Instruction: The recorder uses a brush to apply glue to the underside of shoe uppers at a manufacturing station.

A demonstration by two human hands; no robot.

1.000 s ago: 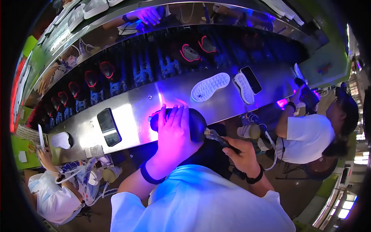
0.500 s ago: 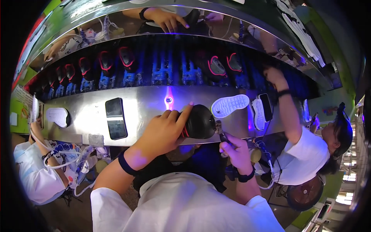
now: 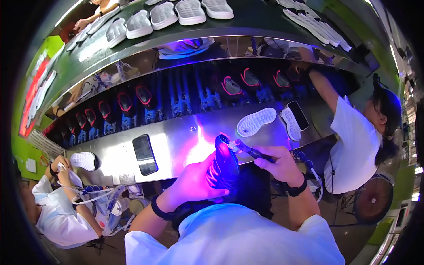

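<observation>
Under violet light, my left hand (image 3: 192,183) is wrapped around a dark shoe upper (image 3: 227,165), which is tilted with one end toward the bench. My right hand (image 3: 282,164) grips the dark handle of a brush-like tool (image 3: 251,151). Its pale, ragged tip meets the far end of the upper; the exact kind of tool is hard to make out. Just beyond the tool, a white shoe sole (image 3: 256,122) lies on the metal bench (image 3: 176,132). A second white sole (image 3: 291,124) sits to its right, beside a phone (image 3: 298,115).
Another phone (image 3: 145,154) and a white sole (image 3: 84,161) lie on the left part of the bench. Behind it, a dark rack (image 3: 176,90) carries several pink-edged shoe uppers (image 3: 143,95). Several soles (image 3: 191,11) stand on the upper shelf. Co-workers sit on both sides; a round fan (image 3: 373,201) stands right.
The view has tipped upward, showing the upper shelf. My left hand has turned the shoe upper more upright, and the tool's tip has moved to its far end.
</observation>
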